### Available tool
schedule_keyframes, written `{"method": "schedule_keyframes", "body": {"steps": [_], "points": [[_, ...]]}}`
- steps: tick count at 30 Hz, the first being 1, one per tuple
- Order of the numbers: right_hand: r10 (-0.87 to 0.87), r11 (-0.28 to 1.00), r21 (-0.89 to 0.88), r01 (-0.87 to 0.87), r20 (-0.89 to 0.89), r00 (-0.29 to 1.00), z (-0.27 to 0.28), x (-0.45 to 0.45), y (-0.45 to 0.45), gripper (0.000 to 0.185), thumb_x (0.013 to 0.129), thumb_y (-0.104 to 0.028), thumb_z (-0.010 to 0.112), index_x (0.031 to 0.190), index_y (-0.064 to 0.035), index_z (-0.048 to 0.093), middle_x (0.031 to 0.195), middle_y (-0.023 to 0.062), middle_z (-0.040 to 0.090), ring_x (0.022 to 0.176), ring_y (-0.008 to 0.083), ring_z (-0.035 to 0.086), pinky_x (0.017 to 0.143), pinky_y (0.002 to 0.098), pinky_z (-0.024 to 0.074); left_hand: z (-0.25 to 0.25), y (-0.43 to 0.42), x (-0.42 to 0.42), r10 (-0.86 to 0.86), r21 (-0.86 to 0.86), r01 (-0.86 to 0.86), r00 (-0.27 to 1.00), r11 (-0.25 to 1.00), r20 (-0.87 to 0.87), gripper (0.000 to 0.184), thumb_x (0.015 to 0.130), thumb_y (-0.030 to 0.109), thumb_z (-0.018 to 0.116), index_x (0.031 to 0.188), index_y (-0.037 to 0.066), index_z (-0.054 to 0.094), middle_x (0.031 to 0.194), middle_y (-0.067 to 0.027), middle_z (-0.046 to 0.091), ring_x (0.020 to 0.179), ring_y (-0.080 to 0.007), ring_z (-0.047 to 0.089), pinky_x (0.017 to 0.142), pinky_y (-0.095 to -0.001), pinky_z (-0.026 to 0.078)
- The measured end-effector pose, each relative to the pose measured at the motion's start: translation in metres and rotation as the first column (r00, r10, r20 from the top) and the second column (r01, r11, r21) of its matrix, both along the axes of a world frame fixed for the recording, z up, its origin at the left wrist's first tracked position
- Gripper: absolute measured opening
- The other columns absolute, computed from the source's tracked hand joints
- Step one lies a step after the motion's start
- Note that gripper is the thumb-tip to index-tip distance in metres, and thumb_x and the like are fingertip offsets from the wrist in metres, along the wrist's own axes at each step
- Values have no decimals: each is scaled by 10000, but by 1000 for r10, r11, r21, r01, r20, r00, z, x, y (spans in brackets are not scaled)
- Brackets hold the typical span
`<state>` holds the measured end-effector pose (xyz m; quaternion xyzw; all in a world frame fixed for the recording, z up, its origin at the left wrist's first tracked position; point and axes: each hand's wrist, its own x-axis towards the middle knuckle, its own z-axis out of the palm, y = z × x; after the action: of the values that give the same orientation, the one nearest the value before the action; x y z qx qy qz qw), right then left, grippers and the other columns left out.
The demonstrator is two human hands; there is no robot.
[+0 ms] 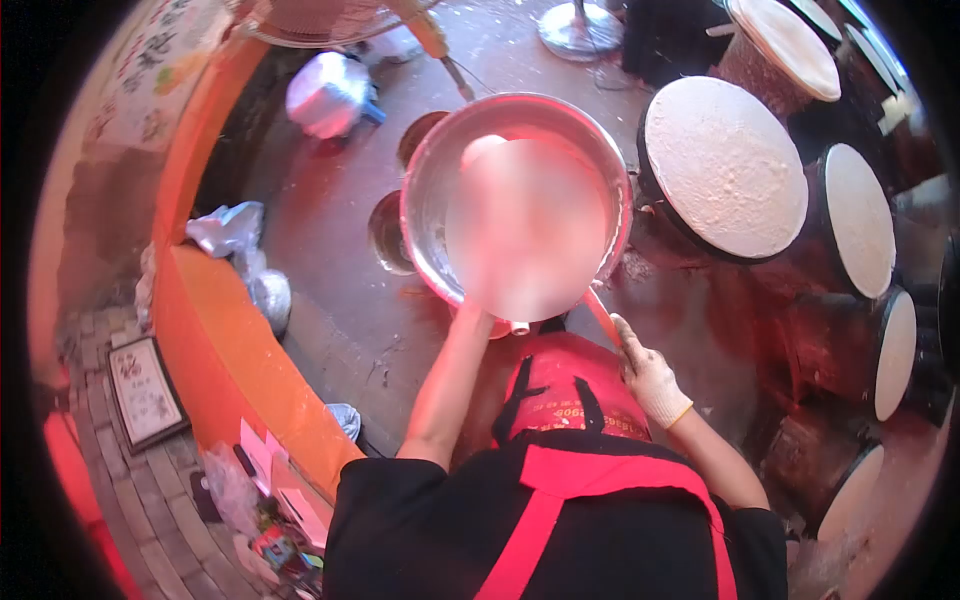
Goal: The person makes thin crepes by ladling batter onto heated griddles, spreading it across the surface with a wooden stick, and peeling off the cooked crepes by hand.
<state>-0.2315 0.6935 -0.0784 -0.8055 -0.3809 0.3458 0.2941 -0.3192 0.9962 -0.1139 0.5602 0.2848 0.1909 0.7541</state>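
Observation:
A large round metal basin [418, 190] stands in front of me, and much of its inside is blurred. My bare left forearm reaches over the basin's near rim, and the left hand is lost in the blur. My right hand [648, 378], in a pale glove, is closed round a reddish handle [601, 316] that slants up to the basin's lower right rim. Something whitish shows near the top inside the basin. Below it hangs the red apron [575, 385] that I wear.
Several drums with pale round tops, the largest [725, 165] beside the basin, line the right. An orange ledge [235, 340] curves along the left. Behind are a wrapped bundle [328, 95], a metal stand base [580, 30] and a pole [425, 35]. Two round openings or pots [388, 232] sit left of the basin.

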Motion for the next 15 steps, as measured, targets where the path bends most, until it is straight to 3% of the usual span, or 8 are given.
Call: {"method": "schedule_keyframes", "body": {"steps": [1, 2, 5, 8, 10, 12, 13, 15], "points": [[20, 999, 33, -20, 12, 1000, 8, -2, -4, 602, 951, -171, 533, 1502, -222, 295, 851, 270, 635, 762, 440, 626, 693, 528, 497, 22, 16, 1, 113, -733, 181, 936, 656, 333, 209, 968, 58, 491, 1161, -6, 445, 773, -18, 481, 553, -71, 485, 409, -180, 425], [30, 990, 138, -37, 54, 998, 16, -2, -7, 608, 949, -168, 536, 1504, -218, 294, 867, 252, 641, 765, 429, 630, 689, 517, 501, 79, 6, 4, 203, -714, -69, 974, 697, 104, 96, 957, 29, 464, 1047, 49, 436, 669, 13, 347, 456, -34, 315, 329, -156, 236], [-3, 949, 308, -68, 224, 975, 50, 6, -8, 574, 917, -91, 565, 1461, -178, 403, 1008, 167, 668, 813, 363, 655, 699, 442, 528, 190, 12, -16, 145, -495, -2, 957, 869, 251, 150, 985, 55, 465, 1119, 11, 416, 688, 14, 379, 460, -16, 355, 319, -152, 279], [-182, 730, 666, -153, 405, 896, 105, 17, 20, 510, 871, -26, 585, 1371, -106, 521, 1208, 161, 633, 857, 308, 681, 680, 390, 540, 293, 24, -33, 115, -281, -38, 957, 959, 265, 102, 977, 100, 505, 1044, 51, 445, 676, 14, 410, 453, -38, 358, 334, -164, 275], [-282, 715, 674, -185, 520, 807, 126, 18, 36, 550, 867, -41, 595, 1404, -109, 495, 1001, 159, 656, 657, 267, 636, 574, 366, 505, 337, 31, -39, 33, -116, -13, 984, 993, 177, 97, 975, 117, 516, 992, 64, 437, 669, 19, 413, 461, -31, 365, 336, -168, 280], [-412, 697, 692, -188, 601, 685, 121, 7, 61, 599, 860, -67, 614, 1436, -136, 466, 792, 122, 593, 488, 243, 529, 490, 368, 447, 345, 35, -33, 25, -156, -5, 992, 988, 124, 92, 973, 110, 505, 944, 80, 422, 653, 17, 405, 469, -24, 379, 345, -164, 286], [-476, 727, 673, -136, 637, 607, 115, -4, 72, 641, 849, -72, 606, 1458, -184, 436, 824, 133, 609, 500, 249, 548, 494, 378, 460, 338, 33, -26, 35, -191, -15, 995, 982, 98, 88, 974, 99, 493, 938, 75, 417, 649, 16, 404, 471, -23, 384, 350, -161, 289], [-382, 873, 486, -43, 737, 557, 66, -19, 87, 685, 823, -62, 576, 1468, -228, 419, 762, 164, 601, 557, 296, 600, 514, 436, 504, 300, 48, -12, -16, -633, 124, 985, 764, 173, 113, 998, 124, 477, 931, 60, 413, 670, 25, 424, 462, -19, 385, 337, -156, 307]]}}
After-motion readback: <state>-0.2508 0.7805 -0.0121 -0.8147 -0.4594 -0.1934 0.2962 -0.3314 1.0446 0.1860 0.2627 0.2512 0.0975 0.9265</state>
